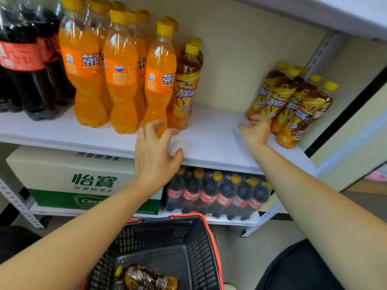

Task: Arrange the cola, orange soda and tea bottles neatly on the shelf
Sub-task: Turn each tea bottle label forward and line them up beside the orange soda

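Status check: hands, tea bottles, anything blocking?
Left hand open, empty, by the front orange soda. Right hand touching the leaning tea cluster, grip unclear. Bare shelf between it and the tea row; one tea bottle in the basket.

Fingertips of the right hand (256, 132) are lost behind the tea bottles (289, 103). Far left of the left hand (155, 151), cola bottles (25, 59) run off the picture's edge.

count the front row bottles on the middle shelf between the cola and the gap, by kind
orange soda: 3
tea: 1
total: 4
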